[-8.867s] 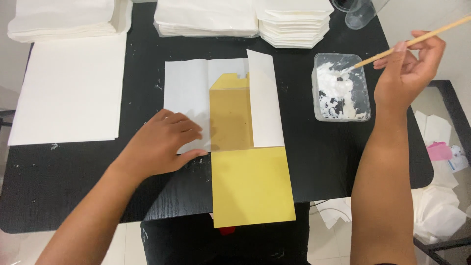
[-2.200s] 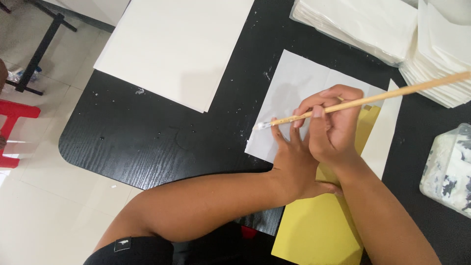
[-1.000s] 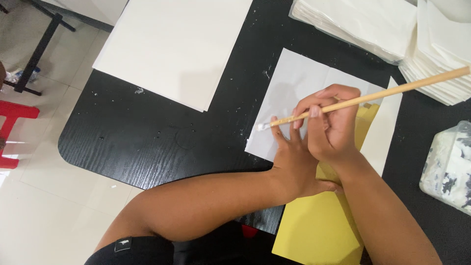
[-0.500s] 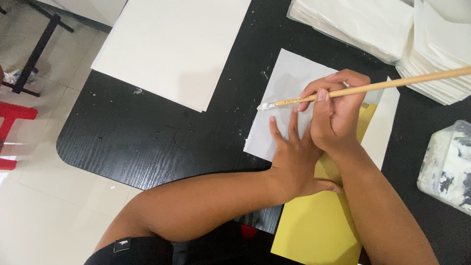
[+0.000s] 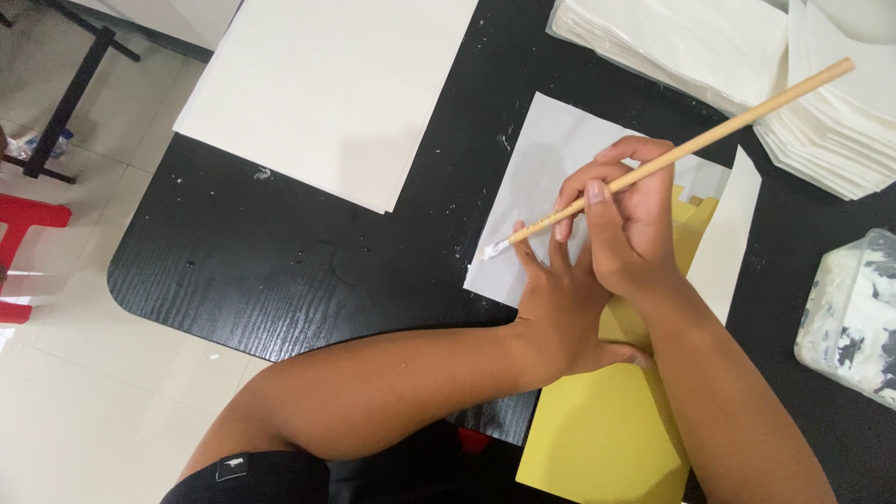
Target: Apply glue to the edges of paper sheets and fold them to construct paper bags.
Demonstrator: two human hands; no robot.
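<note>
Head view, and we start at our right hand (image 5: 627,224): it pinches a long wooden brush (image 5: 672,157) between thumb and fingers, the handle slanting up toward the far right. The wet, white-tipped bristles now sit at the near left edge of the white sheet (image 5: 551,177). A second or two ago that tip lay a little lower and further in; half a second ago it had lifted higher along the edge, and now it comes back down close to our fingertips. We read that as short strokes running along this edge, so the white paste seems to be going onto the left margin of the sheet.

Our left hand (image 5: 560,308) lies flat, fingers spread wide, pressing the paper down just under the brush; it grips nothing. It has barely shifted across these moments, so the sheet stays pinned.

Under both hands the yellow sheet (image 5: 607,429) pokes out toward us, and a narrow white flap (image 5: 733,233) stands just right of it. Further right, at the frame's edge, we see the clear tub of white paste (image 5: 854,313), well apart from the brush. Beyond that, stacks of folded white paper (image 5: 681,37) line the far side of the black table (image 5: 280,271), and a large white board (image 5: 336,84) lies to the left.
</note>
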